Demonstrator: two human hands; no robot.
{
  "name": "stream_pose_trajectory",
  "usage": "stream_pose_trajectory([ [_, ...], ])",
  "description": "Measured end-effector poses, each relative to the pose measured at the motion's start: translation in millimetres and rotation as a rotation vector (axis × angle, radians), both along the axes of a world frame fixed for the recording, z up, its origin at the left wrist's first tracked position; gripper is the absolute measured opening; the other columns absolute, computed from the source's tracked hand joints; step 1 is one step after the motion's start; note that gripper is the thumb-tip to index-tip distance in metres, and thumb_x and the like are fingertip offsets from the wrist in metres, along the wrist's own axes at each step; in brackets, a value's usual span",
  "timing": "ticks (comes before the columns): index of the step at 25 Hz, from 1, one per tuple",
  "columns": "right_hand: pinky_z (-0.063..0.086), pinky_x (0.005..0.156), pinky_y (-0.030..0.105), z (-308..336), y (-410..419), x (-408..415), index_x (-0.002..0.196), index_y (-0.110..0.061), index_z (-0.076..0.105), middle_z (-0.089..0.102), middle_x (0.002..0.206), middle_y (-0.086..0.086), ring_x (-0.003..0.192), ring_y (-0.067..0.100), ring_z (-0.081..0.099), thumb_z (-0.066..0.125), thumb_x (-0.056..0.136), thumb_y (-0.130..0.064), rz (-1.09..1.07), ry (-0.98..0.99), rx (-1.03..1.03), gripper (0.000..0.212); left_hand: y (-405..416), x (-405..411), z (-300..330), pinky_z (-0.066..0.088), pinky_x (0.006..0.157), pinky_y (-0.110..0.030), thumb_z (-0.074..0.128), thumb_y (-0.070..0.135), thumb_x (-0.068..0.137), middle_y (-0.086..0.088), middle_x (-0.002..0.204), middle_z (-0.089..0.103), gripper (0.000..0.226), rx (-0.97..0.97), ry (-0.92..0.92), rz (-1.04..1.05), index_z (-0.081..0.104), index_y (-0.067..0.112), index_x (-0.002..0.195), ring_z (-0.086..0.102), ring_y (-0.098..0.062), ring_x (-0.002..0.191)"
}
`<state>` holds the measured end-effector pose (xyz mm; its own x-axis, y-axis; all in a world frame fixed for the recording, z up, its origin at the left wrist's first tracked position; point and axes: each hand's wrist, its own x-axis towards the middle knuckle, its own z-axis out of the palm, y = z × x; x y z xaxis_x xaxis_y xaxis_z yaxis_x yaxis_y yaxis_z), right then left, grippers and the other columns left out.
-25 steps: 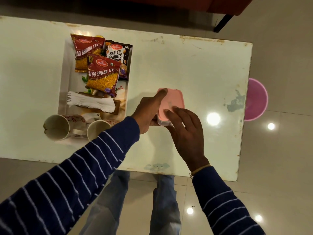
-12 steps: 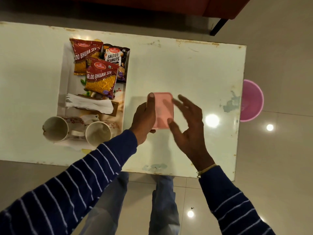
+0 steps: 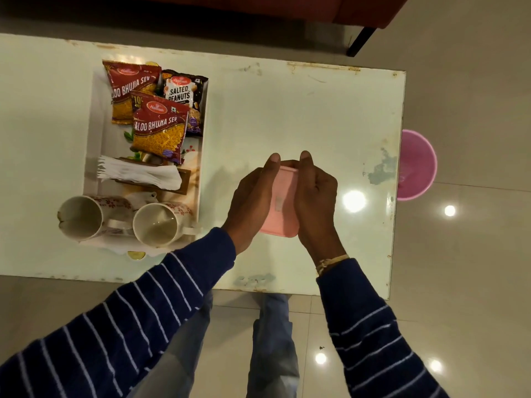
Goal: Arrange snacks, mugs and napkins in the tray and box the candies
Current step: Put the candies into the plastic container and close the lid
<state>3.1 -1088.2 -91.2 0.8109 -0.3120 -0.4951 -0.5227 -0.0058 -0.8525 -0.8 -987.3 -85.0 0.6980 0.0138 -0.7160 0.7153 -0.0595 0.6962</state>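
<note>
A pink lidded box (image 3: pixel 281 202) sits in the middle of the white table, clasped from both sides. My left hand (image 3: pixel 253 196) wraps its left edge and my right hand (image 3: pixel 316 196) wraps its right edge, both thumbs at its far end. What is inside the box is hidden. To the left, a white tray (image 3: pixel 96 133) holds two red Aloo Bhujia Sev packets (image 3: pixel 158 127), a Salted Peanuts packet (image 3: pixel 184 93), white napkins (image 3: pixel 138 173) and two white mugs (image 3: pixel 83 216) lying on their sides.
The white table (image 3: pixel 287 110) ends at the right, where a pink bucket (image 3: pixel 416 165) stands on the tiled floor. A dark red seat (image 3: pixel 258 7) stands beyond the far edge. A small gold disc (image 3: pixel 136 255) lies near the tray's front.
My right hand, open and off the box half a second ago, has closed on its right side. Both hands now hold the box, nearer to me.
</note>
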Motion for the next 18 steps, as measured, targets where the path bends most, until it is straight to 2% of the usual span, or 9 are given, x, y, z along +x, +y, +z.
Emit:
stream_pose_trajectory([
  [1,0.051,0.060,0.026,-1,1,1,0.072,-0.031,0.076,0.072,0.069,-0.004,0.065,0.010,0.066,0.044,0.099,-0.049,-0.003,-0.012,-0.011,0.045,-2,-1,0,0.055,0.081,-0.040,0.038,0.081,0.079,0.005,0.099,0.072,0.059,0.035,-0.018,0.037,0.069,0.036,0.101,0.068,-0.020,0.094],
  [3,0.051,0.061,0.029,-6,3,4,0.069,-0.030,0.075,0.071,0.065,-0.005,0.064,0.012,0.065,0.045,0.098,-0.049,0.008,0.014,-0.024,0.046,-3,0,-3,0.055,0.080,-0.042,0.039,0.079,0.078,0.001,0.097,0.071,0.063,0.109,-0.001,0.093,0.068,0.028,0.101,0.067,-0.023,0.092],
  [6,0.052,0.065,0.030,-13,9,12,0.073,-0.026,0.073,0.070,0.066,-0.006,0.067,0.014,0.067,0.048,0.096,-0.056,0.016,0.166,-0.013,0.045,2,9,-12,0.055,0.085,-0.044,0.038,0.077,0.088,-0.003,0.099,0.069,0.062,0.179,0.085,0.018,0.066,0.024,0.101,0.066,-0.026,0.093],
  [10,0.049,0.065,0.019,-21,17,3,0.112,-0.025,0.059,0.065,0.091,-0.015,0.083,0.004,0.065,0.040,0.098,-0.058,0.112,0.160,-0.029,0.040,17,23,-23,0.046,0.064,-0.028,0.035,0.073,0.092,0.002,0.080,0.063,0.055,0.320,0.007,0.050,0.059,0.025,0.079,0.061,-0.017,0.077],
  [12,0.049,0.068,0.016,-27,23,-8,0.126,-0.025,0.056,0.065,0.104,-0.014,0.093,0.005,0.064,0.040,0.102,-0.048,0.155,0.128,-0.058,0.037,25,27,-30,0.044,0.064,-0.027,0.032,0.070,0.095,0.002,0.078,0.062,0.056,0.349,-0.022,0.065,0.059,0.024,0.078,0.059,-0.016,0.075],
  [13,0.050,0.070,0.016,-31,25,-11,0.130,-0.024,0.056,0.065,0.111,-0.011,0.097,0.007,0.063,0.041,0.103,-0.043,0.166,0.123,-0.078,0.036,28,27,-35,0.046,0.069,-0.029,0.030,0.068,0.097,-0.001,0.084,0.065,0.057,0.337,-0.030,0.052,0.063,0.023,0.085,0.061,-0.019,0.081],
  [15,0.053,0.077,0.020,-41,31,-10,0.131,-0.021,0.060,0.067,0.119,-0.004,0.102,0.013,0.064,0.044,0.104,-0.034,0.153,0.123,-0.131,0.034,32,24,-45,0.049,0.087,-0.034,0.028,0.061,0.101,-0.005,0.115,0.067,0.055,0.320,-0.050,0.015,0.063,0.023,0.117,0.062,-0.026,0.107],
  [17,0.052,0.089,0.029,-50,31,-3,0.127,-0.016,0.065,0.068,0.121,0.002,0.107,0.020,0.063,0.047,0.103,-0.025,0.137,0.124,-0.201,0.031,34,19,-50,0.041,0.109,-0.037,0.028,0.050,0.105,-0.005,0.147,0.052,0.052,0.341,-0.106,-0.031,0.045,0.023,0.146,0.048,-0.026,0.134],
  [18,0.049,0.091,0.027,-54,33,0,0.127,-0.014,0.065,0.068,0.121,0.004,0.108,0.021,0.063,0.048,0.102,-0.022,0.137,0.123,-0.238,0.031,38,16,-53,0.037,0.114,-0.038,0.029,0.043,0.107,-0.005,0.154,0.044,0.050,0.353,-0.137,-0.061,0.036,0.021,0.152,0.042,-0.025,0.140],
])
